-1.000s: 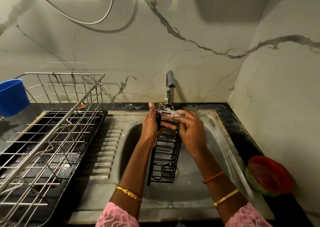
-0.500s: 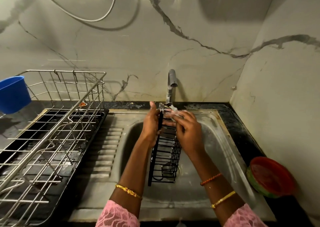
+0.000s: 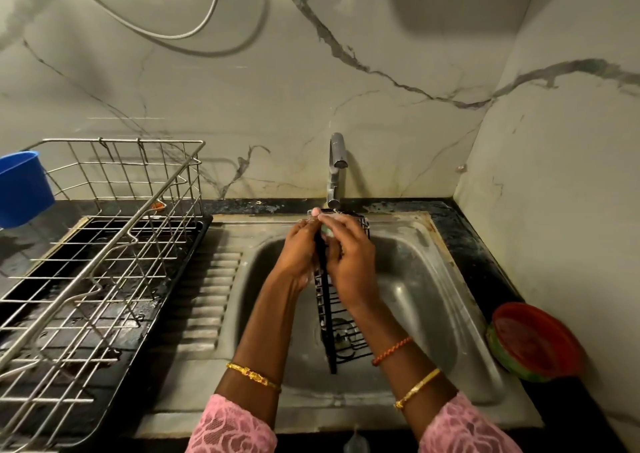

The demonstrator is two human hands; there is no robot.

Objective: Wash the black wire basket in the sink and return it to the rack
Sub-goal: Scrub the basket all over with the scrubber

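Over the steel sink (image 3: 426, 279), a black wire basket (image 3: 341, 328) stands on end, long and narrow, its thin rods forming a ladder-like grid; the lower end hangs down inside the bowl above the drain and the upper end sits just beneath the tap (image 3: 336, 165). Both hands meet at the upper half. The left hand (image 3: 298, 255) wraps the basket's left edge, fingers curled round the black frame. The right hand (image 3: 349, 258) lies over the front of the wires, fingers bent against them, with a small pale green thing, blurred, tucked under the fingertips; what it is cannot be told. Whether water is running cannot be told either.

The sink is dull brushed metal with a rounded rectangular bowl and a ribbed drainboard (image 3: 204, 300) pressed into its left side. Left of that stands a rack (image 3: 104, 245) of bright silver wire, an open grid with a high railed back, set on a glossy black tray (image 3: 180, 265) that looks wet. A smooth blue plastic cup (image 3: 22, 189) hangs at the rack's far left corner. On the dark speckled counter (image 3: 485, 265) to the right sits a round red bowl (image 3: 533, 342) with a green outer rim. Pale marble-look wall panels (image 3: 242, 89) with grey veins rise behind, and a thin white hose (image 3: 166, 33) loops across them. Pink lace sleeves (image 3: 232, 428) and gold bangles (image 3: 252, 376) show at the wrists.
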